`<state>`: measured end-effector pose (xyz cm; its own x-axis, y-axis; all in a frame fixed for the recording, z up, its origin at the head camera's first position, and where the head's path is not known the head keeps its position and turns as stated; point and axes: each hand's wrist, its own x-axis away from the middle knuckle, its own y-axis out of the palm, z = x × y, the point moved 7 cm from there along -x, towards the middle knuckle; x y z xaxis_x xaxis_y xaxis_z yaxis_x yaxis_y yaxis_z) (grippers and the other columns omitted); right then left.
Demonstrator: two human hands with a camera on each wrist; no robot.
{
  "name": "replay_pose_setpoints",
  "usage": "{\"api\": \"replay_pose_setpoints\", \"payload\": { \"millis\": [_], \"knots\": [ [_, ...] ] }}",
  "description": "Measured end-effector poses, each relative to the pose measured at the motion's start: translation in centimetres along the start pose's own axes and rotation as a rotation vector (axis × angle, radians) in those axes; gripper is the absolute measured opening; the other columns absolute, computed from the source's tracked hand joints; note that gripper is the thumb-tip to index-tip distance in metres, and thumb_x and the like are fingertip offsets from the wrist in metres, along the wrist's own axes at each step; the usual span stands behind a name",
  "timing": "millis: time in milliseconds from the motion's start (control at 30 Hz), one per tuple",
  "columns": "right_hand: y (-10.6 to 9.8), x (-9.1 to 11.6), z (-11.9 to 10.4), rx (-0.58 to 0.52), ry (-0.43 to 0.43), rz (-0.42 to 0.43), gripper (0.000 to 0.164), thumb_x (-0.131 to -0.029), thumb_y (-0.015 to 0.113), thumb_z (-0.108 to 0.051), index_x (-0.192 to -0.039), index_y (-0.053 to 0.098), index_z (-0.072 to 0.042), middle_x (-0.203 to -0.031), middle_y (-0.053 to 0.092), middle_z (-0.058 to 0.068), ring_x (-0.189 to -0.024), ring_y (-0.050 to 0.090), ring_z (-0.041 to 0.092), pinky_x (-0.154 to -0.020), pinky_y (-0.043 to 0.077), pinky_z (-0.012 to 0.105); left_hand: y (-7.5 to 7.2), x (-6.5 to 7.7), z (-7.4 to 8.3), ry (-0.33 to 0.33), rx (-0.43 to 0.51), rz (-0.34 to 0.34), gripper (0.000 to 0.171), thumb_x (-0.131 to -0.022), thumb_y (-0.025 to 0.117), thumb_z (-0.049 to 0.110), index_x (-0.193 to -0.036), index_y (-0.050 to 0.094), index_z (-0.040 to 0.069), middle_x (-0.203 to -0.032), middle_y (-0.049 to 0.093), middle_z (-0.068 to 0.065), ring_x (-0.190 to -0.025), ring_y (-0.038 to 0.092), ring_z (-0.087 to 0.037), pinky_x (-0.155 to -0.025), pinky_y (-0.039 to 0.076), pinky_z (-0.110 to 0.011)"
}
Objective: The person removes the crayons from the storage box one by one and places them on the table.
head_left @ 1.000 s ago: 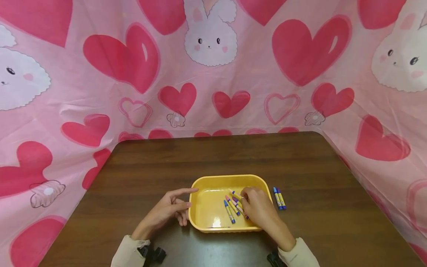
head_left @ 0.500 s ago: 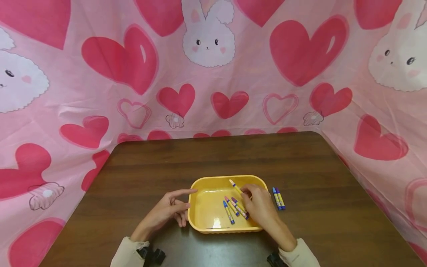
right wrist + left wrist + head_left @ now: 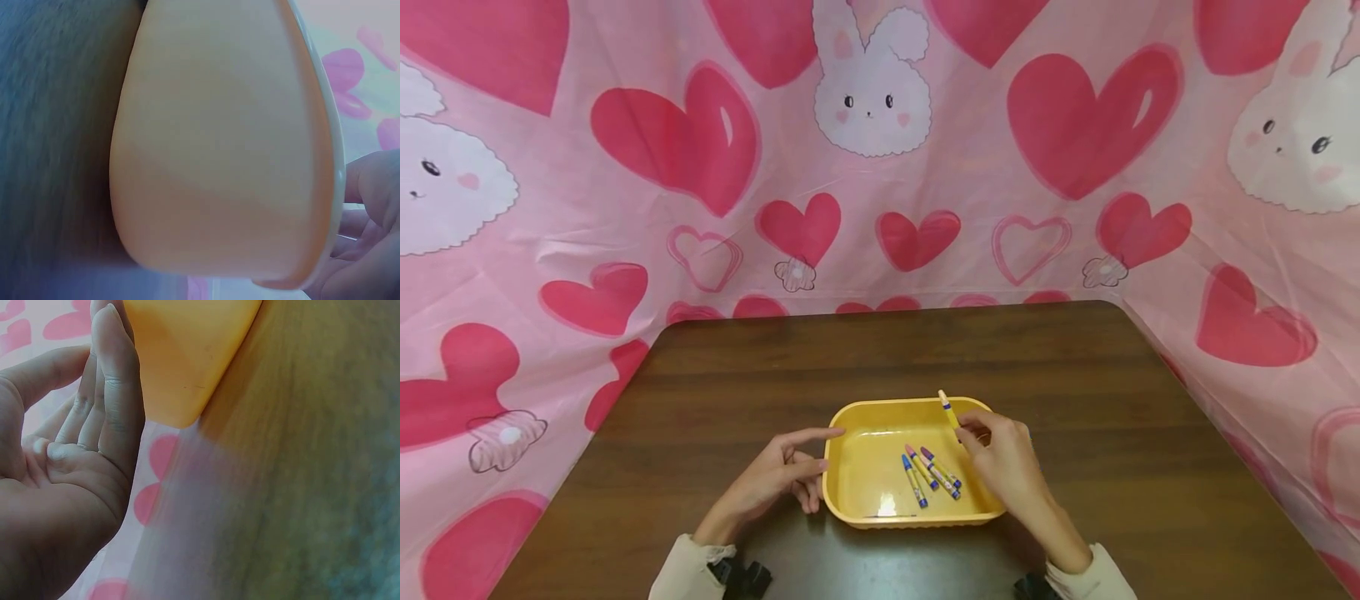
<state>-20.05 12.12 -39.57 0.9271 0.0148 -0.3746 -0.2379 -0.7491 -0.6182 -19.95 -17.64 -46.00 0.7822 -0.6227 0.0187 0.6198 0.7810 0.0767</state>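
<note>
My right hand pinches a pale-tipped crayon between thumb and fingertips, its tip pointing up and away over the right part of a yellow tray. At the tray's left side is my left hand, index finger extended over the rim and thumb at the edge. Inside lie a blue crayon, a purple crayon and pink-tipped crayons, loosely bunched. In the left wrist view, the left hand is beside the tray wall. The tray's outer wall conceals the crayons in the right wrist view.
The tray stands on a dark brown wooden table. A pink cloth printed with hearts and rabbits hangs behind and along both sides of it.
My right hand has lifted the pale-tipped crayon and moved right, tilting it more upright. It now covers the two crayons seen earlier right of the tray. The left hand stays put.
</note>
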Motion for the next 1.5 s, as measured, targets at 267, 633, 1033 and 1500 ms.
{"api": "replay_pose_setpoints", "payload": {
  "millis": [267,633,1033,1500],
  "knots": [
    [-1.9,-0.3,0.8,-0.006,0.002,0.011,0.010,-0.082,0.079,-0.001,-0.092,0.076,-0.005,-0.079,0.070,-0.001,-0.073,0.063,0.013,-0.066,0.055,0.031,-0.1,0.1,-0.1,0.005,0.013,0.007,0.053,-0.100,0.054,0.000,-0.148,0.035,-0.008,-0.076,0.072,-0.010,-0.058,0.069,-0.017,-0.055,0.059,-0.029],
    [-5.1,-0.6,2.6,0.032,-0.032,0.080,0.011,-0.083,0.078,-0.001,-0.094,0.075,-0.003,-0.080,0.072,0.001,-0.072,0.067,0.016,-0.062,0.054,0.020,-0.4,0.3,-0.3,-0.004,0.015,0.019,0.054,-0.100,0.056,0.003,-0.149,0.035,-0.007,-0.076,0.072,-0.010,-0.058,0.069,-0.017,-0.055,0.059,-0.030],
    [-5.9,0.5,8.3,0.098,0.138,0.001,0.010,-0.082,0.080,-0.008,-0.091,0.077,-0.005,-0.080,0.074,0.003,-0.073,0.070,0.018,-0.062,0.053,0.023,0.0,0.4,-0.4,0.021,0.051,-0.014,0.052,-0.100,0.052,-0.002,-0.149,0.035,-0.008,-0.076,0.072,-0.009,-0.058,0.069,-0.017,-0.054,0.059,-0.030],
    [-5.4,1.1,11.9,0.122,0.357,-0.258,0.008,-0.084,0.072,-0.010,-0.085,0.074,-0.003,-0.068,0.068,0.000,-0.059,0.060,0.013,-0.050,0.048,0.028,-0.3,0.0,-0.1,0.008,0.017,-0.004,0.051,-0.101,0.052,-0.001,-0.149,0.037,-0.006,-0.077,0.072,-0.010,-0.059,0.069,-0.018,-0.056,0.059,-0.031]
  ]
}}
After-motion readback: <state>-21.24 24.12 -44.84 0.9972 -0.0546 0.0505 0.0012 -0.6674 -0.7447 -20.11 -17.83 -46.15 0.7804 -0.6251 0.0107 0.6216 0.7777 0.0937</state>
